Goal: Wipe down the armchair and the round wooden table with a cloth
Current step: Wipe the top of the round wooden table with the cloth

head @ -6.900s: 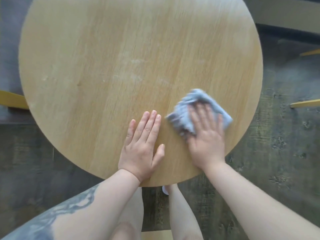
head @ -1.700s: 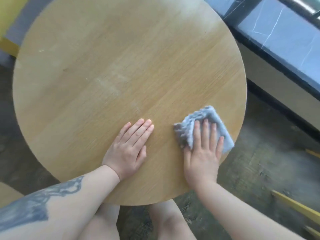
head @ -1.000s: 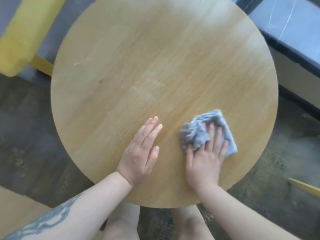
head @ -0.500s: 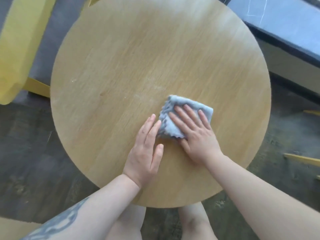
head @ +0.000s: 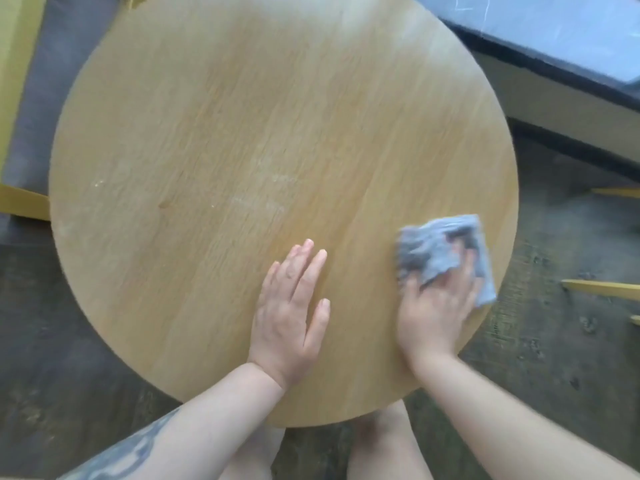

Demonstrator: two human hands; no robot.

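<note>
The round wooden table (head: 242,140) fills most of the view, with pale smudges near its middle. My right hand (head: 433,306) presses a crumpled grey cloth (head: 436,251) flat on the tabletop near its right edge; the cloth and hand are motion-blurred. My left hand (head: 291,313) lies flat on the wood near the front edge, fingers together, holding nothing. Yellow parts of the armchair (head: 14,64) show at the left edge.
A dark grey ledge (head: 554,32) with a pale wall below runs along the top right. Yellow wooden furniture legs (head: 602,289) stick in from the right over the dark floor (head: 554,358). My bare knees show below the table's front edge.
My right hand has swept the cloth from the table's middle out to the right edge. My left hand has stayed flat in place.
</note>
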